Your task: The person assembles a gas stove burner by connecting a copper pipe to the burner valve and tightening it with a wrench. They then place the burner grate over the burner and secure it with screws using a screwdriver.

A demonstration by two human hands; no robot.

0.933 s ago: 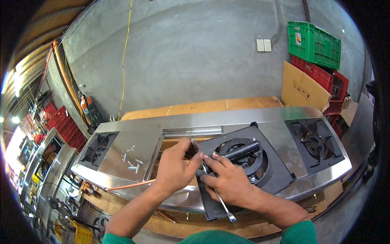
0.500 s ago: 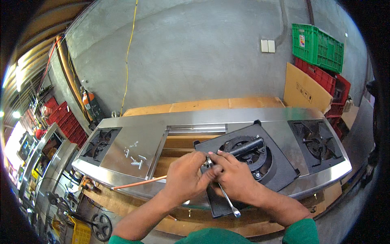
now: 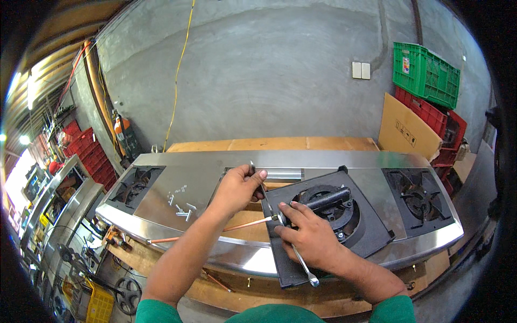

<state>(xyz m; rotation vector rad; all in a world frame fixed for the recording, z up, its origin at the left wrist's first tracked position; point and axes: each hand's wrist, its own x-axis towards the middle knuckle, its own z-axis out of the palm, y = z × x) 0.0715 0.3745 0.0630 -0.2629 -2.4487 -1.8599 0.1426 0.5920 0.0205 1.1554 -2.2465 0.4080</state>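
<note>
A black burner plate [image 3: 371, 215] with a round cast burner and a black burner tube [image 3: 326, 198] lies tilted across the steel stove top. My right hand [image 3: 312, 237] is closed at the tube's near end, over a combination wrench [image 3: 305, 267] whose shiny end sticks out below the palm. A copper pipe [image 3: 237, 227] runs from the left to a metal fitting [image 3: 278, 217] at those fingers. My left hand [image 3: 237, 188] is raised over the opening in the stove top. Its fingers pinch a slim metal piece [image 3: 252, 163]; the rest is hidden.
Several loose bolts [image 3: 186, 210] lie on the steel panel [image 3: 172, 185] at the left. Burners sit at the stove's left [image 3: 134, 188] and right [image 3: 417, 202] ends. Behind stand a cardboard sheet [image 3: 406, 129] and stacked crates [image 3: 425, 75]. Shelving lines the far left.
My left hand has left the fitting and moved up and left, with a slim metal piece in its fingers. The right hand stays by the fitting, which now shows with the copper pipe's end.
</note>
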